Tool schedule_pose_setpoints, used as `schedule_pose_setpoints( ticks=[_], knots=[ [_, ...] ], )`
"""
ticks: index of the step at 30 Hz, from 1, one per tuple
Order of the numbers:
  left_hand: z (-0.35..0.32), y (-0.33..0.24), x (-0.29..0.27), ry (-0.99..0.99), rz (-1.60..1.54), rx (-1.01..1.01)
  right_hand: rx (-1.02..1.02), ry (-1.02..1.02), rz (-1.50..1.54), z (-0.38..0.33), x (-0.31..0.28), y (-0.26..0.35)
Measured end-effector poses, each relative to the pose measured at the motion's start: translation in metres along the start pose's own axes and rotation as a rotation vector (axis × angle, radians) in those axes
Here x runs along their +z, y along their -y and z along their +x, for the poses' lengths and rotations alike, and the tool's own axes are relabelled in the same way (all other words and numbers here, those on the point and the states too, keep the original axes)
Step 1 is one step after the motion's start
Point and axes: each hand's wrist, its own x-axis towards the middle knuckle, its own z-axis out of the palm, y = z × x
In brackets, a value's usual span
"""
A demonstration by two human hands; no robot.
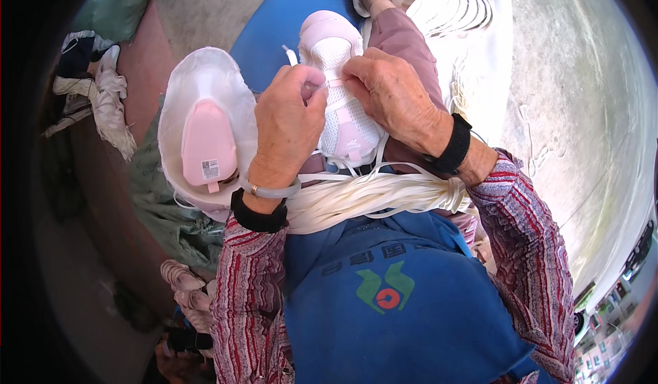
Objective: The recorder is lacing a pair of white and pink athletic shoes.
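Observation:
A white and pink shoe upper [351, 127] lies over my lap, its rounded pink end pointing away from me. My left hand [288, 113] is closed in a pinch at the upper's left edge, and a white shoelace [290, 55] pokes out just beyond its fingers. At the upper's right edge my right hand [401, 96] has its thumb and fingers pressed together; what they grip is hidden. A thin strip crosses the upper between both hands. Below it, a thick bundle of white laces [370, 197] lies across my lap.
To the left stands a white shell-shaped tray [171, 120] with a pink shoe piece [208, 140] in it. Green sacking [154, 192] lies beneath. More shoe parts [106, 96] are at far left, and stacked white pieces [456, 3] lie at the far right.

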Motion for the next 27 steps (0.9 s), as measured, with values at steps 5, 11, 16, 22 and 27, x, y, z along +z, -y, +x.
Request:
schedule_pose_setpoints(
  ticks=[5, 11, 16, 22, 27],
  knots=[
    [0.007, 0.0, -0.007, 0.083, 0.105, 0.086, 0.047, -0.013, -0.021, 0.002, 0.01, 0.006],
    [0.009, 0.011, -0.007, 0.144, 0.188, 0.156, -0.015, -0.039, 0.015, 0.001, -0.004, -0.004],
    [0.008, 0.01, -0.014, 0.188, 0.219, 0.195, -0.089, -0.073, 0.004, 0.004, -0.014, 0.002],
    [-0.012, -0.002, -0.034, 0.163, 0.103, 0.069, -0.213, 0.133, 0.092, 0.011, 0.008, 0.015],
    [-0.019, -0.012, -0.036, 0.046, -0.365, -0.196, -0.052, 0.236, 0.435, 0.016, -0.017, 0.028]
  ],
)
